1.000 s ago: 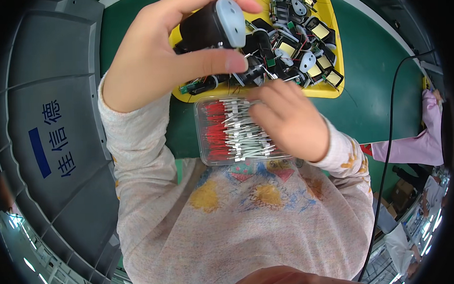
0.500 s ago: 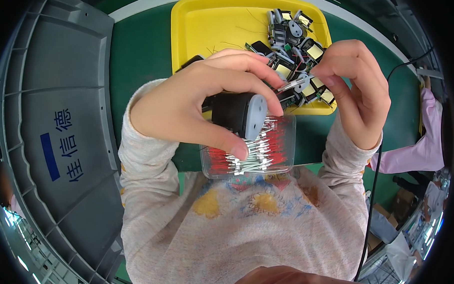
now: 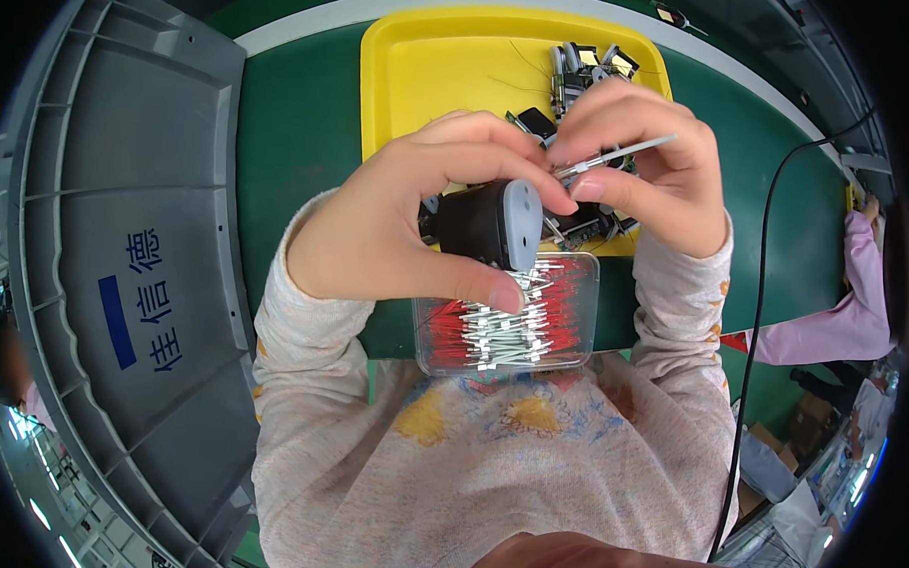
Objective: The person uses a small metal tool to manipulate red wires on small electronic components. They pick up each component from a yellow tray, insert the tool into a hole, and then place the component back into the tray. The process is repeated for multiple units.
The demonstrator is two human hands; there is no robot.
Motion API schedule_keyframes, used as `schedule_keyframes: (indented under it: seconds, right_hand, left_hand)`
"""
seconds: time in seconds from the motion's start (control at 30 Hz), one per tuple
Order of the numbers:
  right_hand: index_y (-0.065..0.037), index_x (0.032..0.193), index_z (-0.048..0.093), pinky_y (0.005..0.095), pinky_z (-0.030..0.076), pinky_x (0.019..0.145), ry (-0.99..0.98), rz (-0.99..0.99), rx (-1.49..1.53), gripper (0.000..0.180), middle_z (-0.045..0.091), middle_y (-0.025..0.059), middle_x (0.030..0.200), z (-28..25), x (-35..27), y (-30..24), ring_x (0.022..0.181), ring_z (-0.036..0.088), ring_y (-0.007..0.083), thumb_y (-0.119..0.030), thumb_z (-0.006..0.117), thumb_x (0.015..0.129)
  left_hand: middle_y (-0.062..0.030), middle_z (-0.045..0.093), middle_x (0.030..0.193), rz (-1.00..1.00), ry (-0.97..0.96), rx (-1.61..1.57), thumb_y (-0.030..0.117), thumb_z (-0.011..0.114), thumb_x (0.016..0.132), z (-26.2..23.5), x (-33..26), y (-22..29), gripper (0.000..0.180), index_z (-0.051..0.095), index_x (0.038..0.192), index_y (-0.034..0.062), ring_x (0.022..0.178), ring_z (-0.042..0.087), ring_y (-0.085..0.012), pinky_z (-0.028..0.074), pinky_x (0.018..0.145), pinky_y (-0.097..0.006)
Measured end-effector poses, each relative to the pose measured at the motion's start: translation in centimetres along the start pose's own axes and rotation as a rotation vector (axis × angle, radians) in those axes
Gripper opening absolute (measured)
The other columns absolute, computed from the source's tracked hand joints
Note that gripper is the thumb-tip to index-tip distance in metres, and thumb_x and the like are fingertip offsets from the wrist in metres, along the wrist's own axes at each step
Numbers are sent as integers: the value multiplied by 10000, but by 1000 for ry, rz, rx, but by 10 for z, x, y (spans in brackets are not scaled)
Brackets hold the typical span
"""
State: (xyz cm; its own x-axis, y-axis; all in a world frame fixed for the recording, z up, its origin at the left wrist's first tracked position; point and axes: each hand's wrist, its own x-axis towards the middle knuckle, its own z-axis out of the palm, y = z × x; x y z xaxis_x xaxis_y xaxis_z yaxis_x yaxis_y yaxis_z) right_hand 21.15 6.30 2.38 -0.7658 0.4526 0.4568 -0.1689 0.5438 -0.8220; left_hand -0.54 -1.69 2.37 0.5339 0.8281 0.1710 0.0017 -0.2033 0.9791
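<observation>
In my left hand (image 3: 357,222) lies a black device housing (image 3: 470,226) with a grey rounded end plate, gripped between thumb and fingers. My right hand (image 3: 660,162) has come up against the left fingertips. Its thumb and fingers pinch a thin white wire lead (image 3: 625,153), whose free end points up and right. Where the lead meets the left fingers, a small metallic or whitish end shows, but its details are hidden. Below both hands stands a clear plastic box (image 3: 594,309) full of red and white wire leads (image 3: 556,315).
A yellow tray (image 3: 437,59) behind my hands holds several black and grey device parts (image 3: 577,74). To the left stands a large grey plastic crate (image 3: 119,125). A black cable (image 3: 759,263) hangs at the right. Beyond it reaches another person's pink sleeve (image 3: 827,331).
My right hand has moved left to meet the left fingertips, and the white lead now sticks out up-right across its fingers. The left hand still holds the black housing.
</observation>
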Motion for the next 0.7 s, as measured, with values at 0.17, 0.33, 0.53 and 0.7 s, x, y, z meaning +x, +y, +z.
schedule_keyframes:
  seconds: [0.17, 0.33, 0.53, 0.7]
  right_hand:
    - [20, 958, 604, 266, 492, 685, 327, 3, 237, 189, 618, 117, 916, 5, -4, 8, 782, 601, 170, -19, 646, 778]
    - [24, 1016, 541, 291, 521, 665, 546, -9, 768, 206, 609, 148, 902, 15, -11, -4, 782, 612, 197, -118, 571, 870]
    - [15, 1018, 535, 305, 532, 682, 551, 123, 940, 207, 609, 139, 905, 46, -10, -8, 783, 620, 208, -104, 586, 857]
    - [16, 907, 595, 310, 532, 658, 611, -172, 193, 175, 612, 137, 866, 28, -15, -12, 764, 621, 225, -18, 669, 752]
  left_hand:
    - [-93, 583, 1021, 130, 108, 233, 179, 852, 517, 0, 6, -1, 512, 647, 957, 14, 1092, 492, -245, 343, 964, -349]
    - [-60, 594, 929, -107, 314, -51, 111, 795, 623, 11, 7, -9, 545, 542, 1099, 39, 956, 548, -159, 421, 836, -285]
    - [-81, 595, 942, -8, 369, -165, -81, 558, 792, 24, 10, -8, 469, 397, 1225, -2, 864, 575, -145, 453, 809, -266]
    - [-220, 600, 1089, 274, 447, 128, -125, 536, 795, 31, 13, -14, 397, 390, 1152, -31, 1001, 607, -243, 478, 856, -318]
